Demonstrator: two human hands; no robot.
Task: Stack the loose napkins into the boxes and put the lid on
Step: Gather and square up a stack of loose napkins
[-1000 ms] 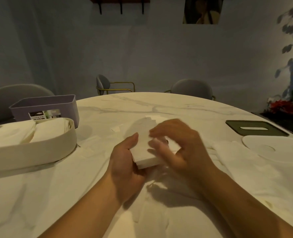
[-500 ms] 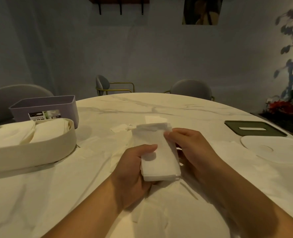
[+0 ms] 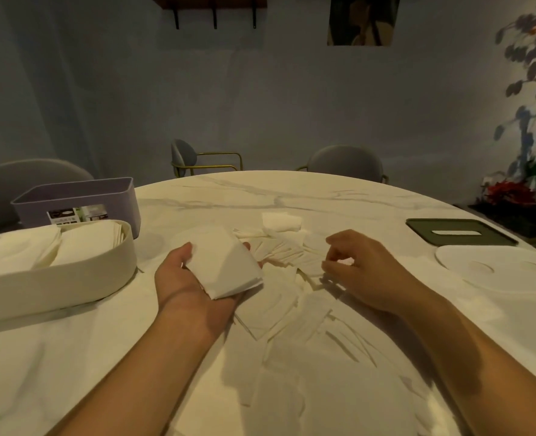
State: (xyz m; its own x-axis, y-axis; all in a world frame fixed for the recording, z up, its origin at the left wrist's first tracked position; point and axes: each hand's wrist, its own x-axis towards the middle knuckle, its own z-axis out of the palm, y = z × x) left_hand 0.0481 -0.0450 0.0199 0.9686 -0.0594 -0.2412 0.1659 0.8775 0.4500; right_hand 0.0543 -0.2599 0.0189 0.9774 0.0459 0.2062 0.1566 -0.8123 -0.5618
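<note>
My left hand (image 3: 191, 287) lies palm up over the table and holds a stack of white napkins (image 3: 225, 264). To its right, my right hand (image 3: 361, 272) hovers over the loose napkins (image 3: 291, 297) scattered on the marble table, fingers curled with a napkin edge pinched at the fingertips. A beige oval box (image 3: 56, 278) at the left holds two rows of napkins. Behind it stands a purple rectangular box (image 3: 78, 199). A dark green lid (image 3: 461, 236) and a white oval lid (image 3: 499, 269) lie at the far right.
The round marble table (image 3: 71, 357) fills the view; more loose napkins lie near its front edge. Grey chairs (image 3: 345, 162) stand behind the table. Red flowers (image 3: 508, 193) and a plant sit at the far right.
My right hand has let go of the stack and moved right onto the loose napkins. My left hand turned palm up and shifted the stack to the left.
</note>
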